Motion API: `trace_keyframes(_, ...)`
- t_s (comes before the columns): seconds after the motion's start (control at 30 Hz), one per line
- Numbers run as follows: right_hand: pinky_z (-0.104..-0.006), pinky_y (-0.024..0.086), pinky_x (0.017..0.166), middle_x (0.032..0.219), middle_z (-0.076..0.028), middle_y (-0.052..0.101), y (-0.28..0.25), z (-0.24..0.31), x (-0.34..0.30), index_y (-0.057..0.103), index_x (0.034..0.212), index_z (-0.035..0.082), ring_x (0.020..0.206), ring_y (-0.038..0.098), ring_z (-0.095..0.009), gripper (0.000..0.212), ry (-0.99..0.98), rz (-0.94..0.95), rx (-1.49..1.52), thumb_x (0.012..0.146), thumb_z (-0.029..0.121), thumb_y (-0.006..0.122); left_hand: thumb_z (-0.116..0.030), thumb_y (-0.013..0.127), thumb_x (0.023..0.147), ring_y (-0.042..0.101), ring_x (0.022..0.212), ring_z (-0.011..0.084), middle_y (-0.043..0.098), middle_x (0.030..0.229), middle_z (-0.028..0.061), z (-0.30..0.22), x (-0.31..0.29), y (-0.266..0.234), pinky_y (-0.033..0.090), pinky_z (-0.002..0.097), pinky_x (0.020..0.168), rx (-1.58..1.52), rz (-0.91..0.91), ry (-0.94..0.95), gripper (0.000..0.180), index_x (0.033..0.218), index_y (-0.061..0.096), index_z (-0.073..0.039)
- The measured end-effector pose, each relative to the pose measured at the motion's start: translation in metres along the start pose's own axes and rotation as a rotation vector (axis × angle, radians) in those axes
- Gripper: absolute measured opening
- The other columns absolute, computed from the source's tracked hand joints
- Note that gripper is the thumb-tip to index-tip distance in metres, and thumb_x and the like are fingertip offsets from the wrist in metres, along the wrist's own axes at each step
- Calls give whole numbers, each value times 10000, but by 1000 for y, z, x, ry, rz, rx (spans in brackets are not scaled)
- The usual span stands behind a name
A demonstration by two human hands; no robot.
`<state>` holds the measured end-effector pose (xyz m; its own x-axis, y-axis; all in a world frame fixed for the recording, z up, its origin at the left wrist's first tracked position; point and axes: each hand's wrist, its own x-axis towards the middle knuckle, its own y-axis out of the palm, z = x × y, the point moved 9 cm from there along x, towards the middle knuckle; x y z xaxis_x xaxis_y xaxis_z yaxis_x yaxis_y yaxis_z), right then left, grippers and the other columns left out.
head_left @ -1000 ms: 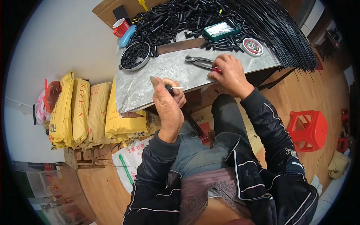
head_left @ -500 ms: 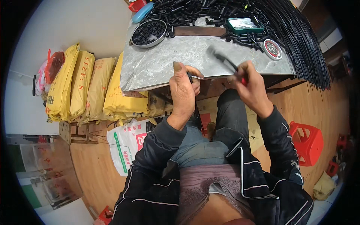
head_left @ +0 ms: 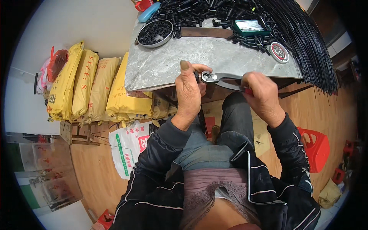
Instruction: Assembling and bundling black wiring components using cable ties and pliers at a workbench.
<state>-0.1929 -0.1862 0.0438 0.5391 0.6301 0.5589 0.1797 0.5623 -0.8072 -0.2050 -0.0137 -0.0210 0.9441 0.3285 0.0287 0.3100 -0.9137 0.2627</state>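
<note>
Near the table's front edge, my left hand (head_left: 187, 90) is closed with its thumb pointing up, gripping a small black part (head_left: 197, 77) that is mostly hidden by the fingers. My right hand (head_left: 262, 92) is wrapped round the handles of a pair of pliers (head_left: 226, 76) with a silver head, dark arms and a bit of red at the grip. The pliers' jaws point left and meet the end of the black part beside my left fingertips. Whether the jaws are closed on it, I cannot tell.
On the grey marbled table (head_left: 168, 63) stand a round bowl (head_left: 145, 44) of small black rings, a brown strip (head_left: 205, 32), a green tray (head_left: 251, 33) and a small dish (head_left: 279, 52). Black tubular parts (head_left: 199, 11) lie behind; black rods (head_left: 310, 46) overhang the right edge. Yellow sacks (head_left: 82, 84) stand left, a red stool (head_left: 314, 149) right.
My right hand has swung the pliers, blurred above the table before, down and left so the jaws reach the part. My left hand has stayed nearly in place.
</note>
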Motion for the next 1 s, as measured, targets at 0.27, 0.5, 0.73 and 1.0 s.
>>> trace_keyframes(0.27, -299, 447, 420, 600, -70, 502, 86, 49, -85, 431, 984, 61, 438, 530, -176, 254, 902, 942, 1769, 806, 57, 612, -607, 277, 971, 426, 540, 44, 499, 586, -18, 1, -5, -6, 333, 205, 500, 134, 1, 58, 714, 740, 616, -22)
trace_keyframes(0.5, -292, 474, 569, 777, -99, 594, 50, 10, -31, 458, 1012, 8, 639, 594, -165, 216, 313, 522, 694, 821, 6, 559, -655, 234, 950, 427, 493, 41, 483, 573, -24, 8, -3, -7, 334, 183, 453, 196, 59, 77, 751, 720, 590, -36)
trace_keyframes(0.73, -256, 466, 472, 656, -75, 577, 73, 36, -66, 474, 967, 56, 493, 564, -121, 180, 850, 919, 1364, 847, 88, 603, -671, 213, 943, 377, 462, 25, 472, 560, -33, 13, -6, -11, 290, 172, 425, 210, 108, 58, 758, 722, 580, -46)
trace_keyframes(1.0, -311, 483, 569, 797, -130, 630, 50, 9, -25, 511, 1085, 8, 663, 641, -240, 205, 367, 435, 742, 900, 87, 552, -662, 215, 948, 383, 462, 26, 469, 561, -39, 15, -5, -27, 278, 175, 424, 157, 74, 16, 745, 740, 583, -49)
